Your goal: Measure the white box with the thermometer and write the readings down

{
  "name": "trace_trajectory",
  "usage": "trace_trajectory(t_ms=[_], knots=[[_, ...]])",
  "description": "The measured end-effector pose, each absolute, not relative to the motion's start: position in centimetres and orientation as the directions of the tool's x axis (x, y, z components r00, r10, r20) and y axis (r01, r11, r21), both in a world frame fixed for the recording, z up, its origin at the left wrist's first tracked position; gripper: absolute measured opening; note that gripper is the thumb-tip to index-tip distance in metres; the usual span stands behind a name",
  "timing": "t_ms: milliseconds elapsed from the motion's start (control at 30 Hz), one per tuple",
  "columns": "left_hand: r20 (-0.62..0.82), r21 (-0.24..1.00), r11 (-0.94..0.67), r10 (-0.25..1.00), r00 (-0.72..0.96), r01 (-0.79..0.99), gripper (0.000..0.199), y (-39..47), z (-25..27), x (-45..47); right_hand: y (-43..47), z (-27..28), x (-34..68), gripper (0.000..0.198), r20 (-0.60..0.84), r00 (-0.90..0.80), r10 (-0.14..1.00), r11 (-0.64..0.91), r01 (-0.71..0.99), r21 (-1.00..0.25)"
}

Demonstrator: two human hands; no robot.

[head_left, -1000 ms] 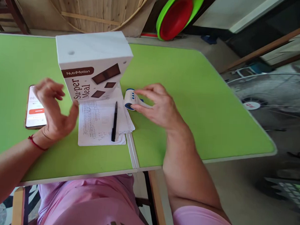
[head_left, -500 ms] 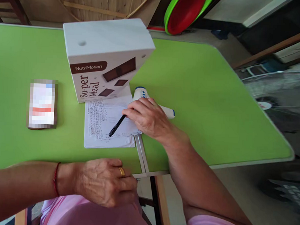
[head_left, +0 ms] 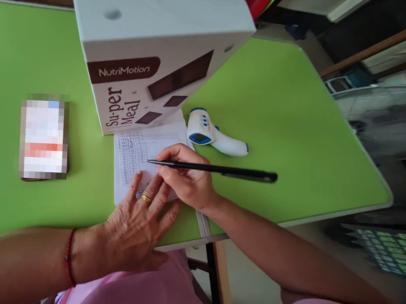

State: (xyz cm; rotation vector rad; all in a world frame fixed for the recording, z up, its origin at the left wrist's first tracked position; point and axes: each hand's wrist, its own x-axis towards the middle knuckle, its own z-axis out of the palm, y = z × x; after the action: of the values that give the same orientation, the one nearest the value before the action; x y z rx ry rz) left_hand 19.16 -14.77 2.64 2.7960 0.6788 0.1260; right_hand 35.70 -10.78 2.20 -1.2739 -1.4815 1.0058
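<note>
– Starting with the hands: how are they set?
– The pen (head_left: 219, 169) is gripped near its tip by the right hand (head_left: 191, 178), presumably so the point can be steered over the papers (head_left: 159, 143); contact cannot be told. The left hand (head_left: 136, 221) is opened palm down, fingers spread over the papers' near part, probably so slipping is prevented.
– Other items?
– The box (head_left: 153, 55) is stood upright at the papers' far end, perhaps so its front is kept in view. The thermometer (head_left: 214, 134) is laid just right of the papers, likely for easy reach. The phone (head_left: 45, 140) is placed apart, at left.
– Legible text?
– "NutriMotion" and "Su-per Meal" are printed on the box. The handwriting is too small to be read; one patch is circled. The phone's screen is blurred out.
</note>
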Motion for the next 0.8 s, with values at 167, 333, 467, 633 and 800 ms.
trace_trajectory(t_ms=[167,333,467,633,800], knots=[[0.002,0.264,-0.857,0.460,0.888,0.443,0.095,-14.7,2.9,19.3,-10.7,1.4,35.7,0.011,0.320,-0.021,0.947,0.299,0.413,-0.860],[0.023,0.262,-0.860,0.460,0.888,0.438,0.098,-14.8,2.9,19.5,-11.0,1.0,35.9,0.015,0.391,-0.131,0.911,0.407,0.440,-0.801],[0.032,0.268,-0.857,0.465,0.885,0.440,0.102,-14.9,2.7,19.5,-11.0,0.9,36.0,0.014,0.380,-0.161,0.911,0.408,0.494,-0.768],[0.015,0.290,-0.850,0.464,0.886,0.440,0.101,-15.0,2.8,19.4,-10.9,1.0,36.0,0.015,0.389,-0.173,0.905,0.421,0.507,-0.752],[0.015,0.298,-0.845,0.469,0.883,0.444,0.100,-14.9,2.8,19.5,-11.0,1.0,35.9,0.016,0.375,-0.196,0.906,0.421,0.514,-0.748]])
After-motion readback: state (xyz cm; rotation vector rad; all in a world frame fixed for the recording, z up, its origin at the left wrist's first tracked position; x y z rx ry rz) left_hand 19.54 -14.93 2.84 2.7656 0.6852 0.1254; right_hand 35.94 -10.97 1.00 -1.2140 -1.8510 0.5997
